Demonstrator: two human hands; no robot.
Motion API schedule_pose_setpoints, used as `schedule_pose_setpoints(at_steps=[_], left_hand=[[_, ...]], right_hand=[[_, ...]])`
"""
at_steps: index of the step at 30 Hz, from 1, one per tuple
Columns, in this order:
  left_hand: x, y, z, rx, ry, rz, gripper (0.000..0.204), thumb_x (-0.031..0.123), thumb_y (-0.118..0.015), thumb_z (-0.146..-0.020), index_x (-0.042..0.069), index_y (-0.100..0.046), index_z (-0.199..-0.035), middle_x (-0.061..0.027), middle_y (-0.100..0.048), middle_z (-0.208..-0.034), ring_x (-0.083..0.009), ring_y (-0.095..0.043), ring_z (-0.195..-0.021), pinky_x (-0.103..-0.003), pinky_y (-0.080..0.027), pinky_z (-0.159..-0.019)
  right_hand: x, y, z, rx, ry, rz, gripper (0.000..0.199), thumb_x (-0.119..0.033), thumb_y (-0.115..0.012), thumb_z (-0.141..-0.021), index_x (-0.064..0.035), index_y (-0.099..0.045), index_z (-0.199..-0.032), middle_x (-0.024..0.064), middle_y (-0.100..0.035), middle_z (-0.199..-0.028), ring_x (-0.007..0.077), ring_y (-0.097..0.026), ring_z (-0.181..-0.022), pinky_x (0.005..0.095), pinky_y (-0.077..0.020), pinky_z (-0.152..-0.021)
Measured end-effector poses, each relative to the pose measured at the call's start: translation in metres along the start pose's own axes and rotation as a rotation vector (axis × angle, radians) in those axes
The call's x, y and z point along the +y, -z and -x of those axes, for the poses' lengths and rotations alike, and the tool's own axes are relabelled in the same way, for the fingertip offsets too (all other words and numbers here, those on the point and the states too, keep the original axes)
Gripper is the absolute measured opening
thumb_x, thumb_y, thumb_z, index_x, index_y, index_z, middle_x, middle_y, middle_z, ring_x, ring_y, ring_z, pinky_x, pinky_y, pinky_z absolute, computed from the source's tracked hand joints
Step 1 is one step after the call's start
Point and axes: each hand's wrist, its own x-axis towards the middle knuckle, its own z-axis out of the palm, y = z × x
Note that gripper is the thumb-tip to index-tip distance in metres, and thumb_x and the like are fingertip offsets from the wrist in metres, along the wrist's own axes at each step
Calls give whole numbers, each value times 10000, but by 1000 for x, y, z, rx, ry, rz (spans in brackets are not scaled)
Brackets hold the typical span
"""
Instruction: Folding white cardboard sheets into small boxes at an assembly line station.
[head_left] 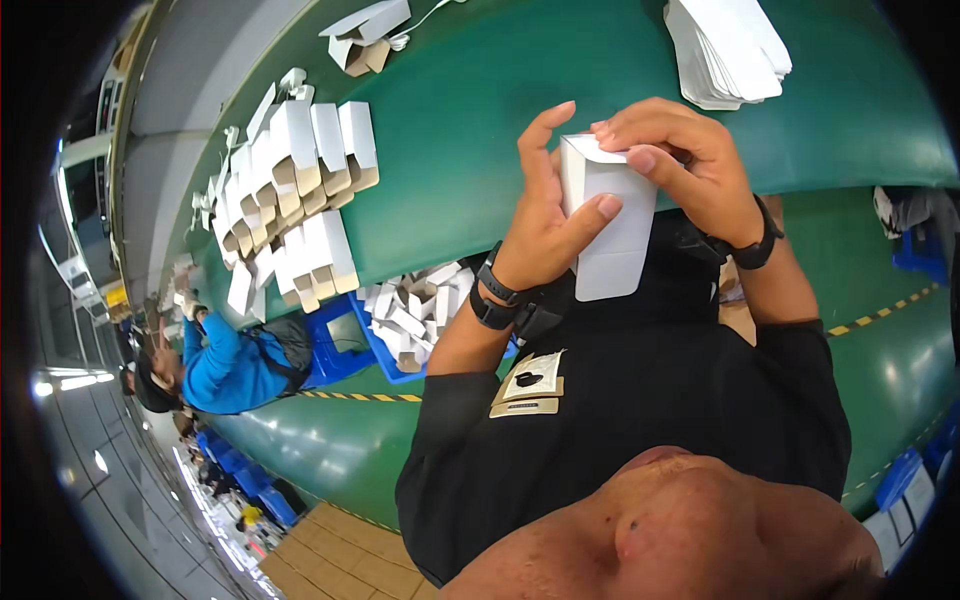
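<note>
A small white cardboard box [612, 245] is held up in front of my chest, by the near edge of the green table. My left hand [550, 205] grips its left side, with the thumb across the front face and the index finger raised above the top. On the upper right, my right hand [690, 160] has its fingers and thumb on the top flap [600, 152], which looks folded over. The long lower flap or panel of the box hangs down toward me. Whatever is inside the box is hidden.
Rows of white boxes [290, 145] stand on the green table [450, 120] at left. A stack of flat white cartons [725, 50] lies far right. Below the table, a blue bin [395, 372] holds white boxes. Another person in blue [235, 365] sits at far left.
</note>
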Motion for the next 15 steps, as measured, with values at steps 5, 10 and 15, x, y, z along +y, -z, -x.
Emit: schedule_pose_setpoints(at_steps=[5, 10, 15], left_hand=[[-1, -3, 4, -83, 10, -28, 802, 159, -654, -905, 122, -106, -1489, -209, -489, -1281, -259, -550, -1120, -407, -467, -940], [-6, 1, 6, -110, 22, -125, 737, 159, -645, -900, 97, -173, -1462, -200, -418, -1333, -273, -494, -1188, -424, -423, -993], [-8, -1, 0, -111, -9, -145, 721, 162, -643, -896, 87, -192, -1453, -188, -391, -1345, -281, -471, -1206, -424, -407, -1012]], right_hand=[[-7, -1, 6, 95, -147, -39, 188, -176, -690, -902, -40, -723, -1028, 43, -668, -996, 104, -627, -868, 224, -490, -608], [-11, 4, 6, 83, -188, -71, 176, -174, -695, -889, -36, -724, -995, 36, -664, -962, 106, -625, -847, 220, -484, -606], [-10, 7, 5, 99, -222, -110, 168, -169, -693, -883, -35, -719, -981, 30, -658, -937, 107, -625, -848, 222, -489, -618]])
